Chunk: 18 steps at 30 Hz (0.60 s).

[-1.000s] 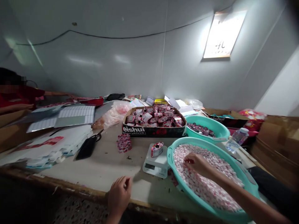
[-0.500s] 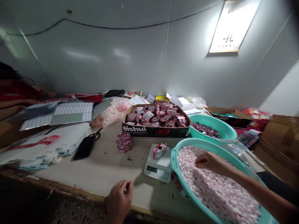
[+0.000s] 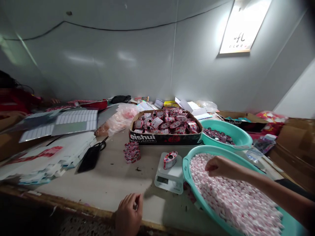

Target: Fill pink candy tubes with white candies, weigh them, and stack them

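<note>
My right hand (image 3: 221,167) is over a big green-blue tub (image 3: 189,173), and my fingers curl in, half closed. I cannot tell if it holds anything. It is just above a big heap of little pink and white candies (image 3: 233,196) that fills the tub. My left hand (image 3: 128,213) is at the front edge of the tabletop (image 3: 98,177). Its fingers curl softly, and I cannot tell if they pinch something small. Between my hands, a white kitchen scale (image 3: 168,182) sits just beside the tub, with a small red and white pack (image 3: 170,160) on it. Left of the scale is a little stack of red packs (image 3: 132,152). Behind the scale is a cardboard box (image 3: 157,139) full of red and white packs. Behind the tub is a second green-blue tub (image 3: 238,134) with dark round things (image 3: 218,135) in it. Farther left are black scissors (image 3: 102,143), a black pouch (image 3: 90,159) and piles of paper sheets (image 3: 49,154). Far off on the left is a person in a red shirt (image 3: 14,100).
</note>
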Motion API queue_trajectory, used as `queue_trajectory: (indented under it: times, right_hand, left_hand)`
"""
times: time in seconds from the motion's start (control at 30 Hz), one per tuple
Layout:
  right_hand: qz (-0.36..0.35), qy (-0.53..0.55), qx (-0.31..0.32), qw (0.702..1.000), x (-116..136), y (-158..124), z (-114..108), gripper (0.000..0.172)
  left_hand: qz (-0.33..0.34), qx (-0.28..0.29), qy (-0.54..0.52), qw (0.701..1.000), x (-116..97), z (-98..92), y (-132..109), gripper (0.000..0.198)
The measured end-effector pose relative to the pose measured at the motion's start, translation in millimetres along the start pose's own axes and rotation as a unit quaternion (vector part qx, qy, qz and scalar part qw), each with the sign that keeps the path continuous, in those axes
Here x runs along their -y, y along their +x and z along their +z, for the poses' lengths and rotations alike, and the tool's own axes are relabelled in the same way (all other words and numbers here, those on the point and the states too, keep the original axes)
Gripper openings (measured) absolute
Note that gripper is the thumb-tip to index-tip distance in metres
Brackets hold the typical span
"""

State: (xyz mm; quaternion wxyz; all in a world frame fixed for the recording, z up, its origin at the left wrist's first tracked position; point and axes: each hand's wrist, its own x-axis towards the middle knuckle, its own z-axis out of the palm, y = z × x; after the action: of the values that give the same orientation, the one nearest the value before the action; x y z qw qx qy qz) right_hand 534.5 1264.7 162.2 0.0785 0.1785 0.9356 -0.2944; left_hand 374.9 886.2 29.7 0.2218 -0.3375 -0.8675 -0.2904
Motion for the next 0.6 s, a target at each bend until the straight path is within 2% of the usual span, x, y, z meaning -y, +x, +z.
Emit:
queue_trajectory:
  times: [0.17, 0.3, 0.43, 0.6]
  right_hand:
    - [-0.001, 0.074, 0.012, 0.997, 23, 4, -9, 0.007]
    - [-0.054, 0.086, -0.069, 0.992, 51, 23, -12, 0.012]
    - [-0.107, 0.115, -0.151, 0.976, 75, 60, 4, 0.020]
    - [-0.150, 0.112, -0.192, 0.963, 84, 104, 34, 0.016]
  left_hand:
    - [0.007, -0.003, -0.003, 1.000, 1, -0.1, 0, 0.022]
    - [0.010, -0.009, -0.008, 1.000, -1, -1.3, 3, 0.023]
    - [0.011, -0.017, -0.015, 1.000, 1, 0.8, 2, 0.023]
    - [0.000, -0.028, -0.010, 1.000, 1, 1.4, -1, 0.021]
